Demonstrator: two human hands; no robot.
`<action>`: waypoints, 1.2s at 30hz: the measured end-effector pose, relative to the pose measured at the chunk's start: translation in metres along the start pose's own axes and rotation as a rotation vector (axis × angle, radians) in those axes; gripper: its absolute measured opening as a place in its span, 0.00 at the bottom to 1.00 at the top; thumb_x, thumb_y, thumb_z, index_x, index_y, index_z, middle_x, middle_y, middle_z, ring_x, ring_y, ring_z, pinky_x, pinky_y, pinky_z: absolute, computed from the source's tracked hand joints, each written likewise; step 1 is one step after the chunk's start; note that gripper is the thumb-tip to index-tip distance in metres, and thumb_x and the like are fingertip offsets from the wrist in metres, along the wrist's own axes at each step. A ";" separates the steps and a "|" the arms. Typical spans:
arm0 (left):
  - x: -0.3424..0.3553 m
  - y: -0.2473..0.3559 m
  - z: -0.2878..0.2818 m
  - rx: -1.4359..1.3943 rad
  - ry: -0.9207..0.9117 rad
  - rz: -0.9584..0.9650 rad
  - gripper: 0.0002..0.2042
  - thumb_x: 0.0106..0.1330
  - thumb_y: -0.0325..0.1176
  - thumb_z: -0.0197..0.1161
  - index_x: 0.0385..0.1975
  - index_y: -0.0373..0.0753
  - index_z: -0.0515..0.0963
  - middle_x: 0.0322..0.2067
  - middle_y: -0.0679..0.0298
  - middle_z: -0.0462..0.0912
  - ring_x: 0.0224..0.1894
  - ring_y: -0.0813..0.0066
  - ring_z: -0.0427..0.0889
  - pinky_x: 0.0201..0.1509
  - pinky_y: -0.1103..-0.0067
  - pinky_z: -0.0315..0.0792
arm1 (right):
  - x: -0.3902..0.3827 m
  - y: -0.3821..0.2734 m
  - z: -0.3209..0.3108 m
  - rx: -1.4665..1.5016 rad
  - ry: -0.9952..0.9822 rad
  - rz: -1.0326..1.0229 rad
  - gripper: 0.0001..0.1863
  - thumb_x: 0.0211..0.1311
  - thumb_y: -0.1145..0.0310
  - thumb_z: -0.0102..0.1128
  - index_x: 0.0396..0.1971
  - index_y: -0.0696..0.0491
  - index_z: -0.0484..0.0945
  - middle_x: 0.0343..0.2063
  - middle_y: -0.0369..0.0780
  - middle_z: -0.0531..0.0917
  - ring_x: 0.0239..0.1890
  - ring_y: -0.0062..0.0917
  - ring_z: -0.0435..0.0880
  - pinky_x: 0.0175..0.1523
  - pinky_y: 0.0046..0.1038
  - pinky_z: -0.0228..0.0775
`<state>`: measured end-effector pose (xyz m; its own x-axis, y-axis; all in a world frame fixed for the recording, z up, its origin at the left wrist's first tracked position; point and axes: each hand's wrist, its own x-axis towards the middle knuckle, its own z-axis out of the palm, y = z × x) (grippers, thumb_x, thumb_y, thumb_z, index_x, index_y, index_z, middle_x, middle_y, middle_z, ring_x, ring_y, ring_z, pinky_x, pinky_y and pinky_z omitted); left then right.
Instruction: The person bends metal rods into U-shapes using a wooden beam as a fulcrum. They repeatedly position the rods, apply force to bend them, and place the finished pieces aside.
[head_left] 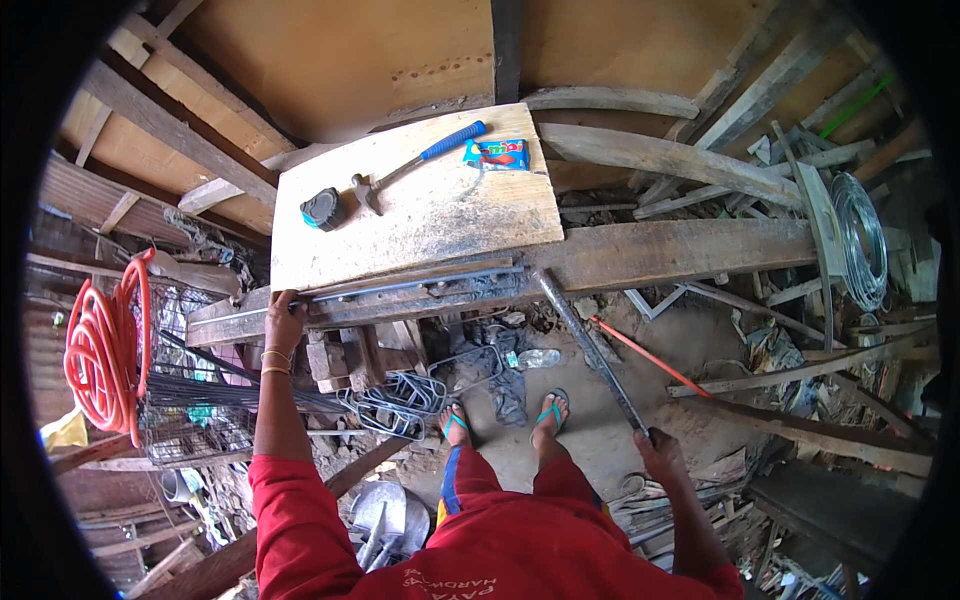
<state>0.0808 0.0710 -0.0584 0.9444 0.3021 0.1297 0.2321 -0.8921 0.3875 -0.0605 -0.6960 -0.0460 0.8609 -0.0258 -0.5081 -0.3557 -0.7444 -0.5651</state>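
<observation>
A thin metal rod [385, 283] lies along the weathered wooden beam [670, 250], and my left hand [284, 311] grips it near the lower left corner of the plywood board [410, 245]. My right hand [660, 452] is closed round the lower end of a long dark metal bar [597, 357], whose upper end reaches the beam's edge right of the rod. On the board are a black and teal tape measure [321, 208], a claw hammer [450, 140] with a blue handle, and a blue packet [496, 154].
Orange hose [100, 350] hangs left over wire mesh. Wire coil [862, 240] hangs right. Bent bars [395, 405], shovels [378, 525], a red pipe [650, 357], timber and a plastic bottle [540, 357] lie around my sandalled feet and below the beam.
</observation>
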 end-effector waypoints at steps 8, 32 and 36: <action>0.001 0.008 0.003 -0.001 0.010 -0.021 0.15 0.59 0.23 0.68 0.46 0.34 0.78 0.46 0.50 0.81 0.50 0.47 0.80 0.55 0.65 0.74 | 0.105 -0.016 -0.138 -0.495 0.191 -0.083 0.31 0.59 0.42 0.67 0.44 0.59 0.84 0.30 0.55 0.85 0.36 0.52 0.86 0.41 0.47 0.76; 0.008 0.016 -0.004 0.081 -0.181 -0.124 0.18 0.64 0.22 0.66 0.54 0.37 0.73 0.51 0.56 0.78 0.56 0.55 0.79 0.60 0.68 0.72 | 0.287 -0.114 -0.212 -0.591 0.019 -0.562 0.25 0.57 0.47 0.69 0.23 0.57 0.79 0.24 0.54 0.80 0.31 0.55 0.80 0.36 0.46 0.73; 0.006 0.020 -0.003 0.038 -0.127 -0.125 0.15 0.64 0.23 0.66 0.50 0.35 0.75 0.49 0.53 0.79 0.54 0.51 0.80 0.60 0.66 0.73 | 0.289 -0.112 -0.210 -0.613 0.068 -0.636 0.26 0.57 0.46 0.69 0.22 0.57 0.78 0.24 0.54 0.80 0.31 0.55 0.81 0.36 0.47 0.72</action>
<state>0.0909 0.0559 -0.0472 0.9288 0.3691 -0.0343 0.3562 -0.8630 0.3581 0.3042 -0.7600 0.0068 0.8562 0.4895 -0.1655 0.4381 -0.8575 -0.2696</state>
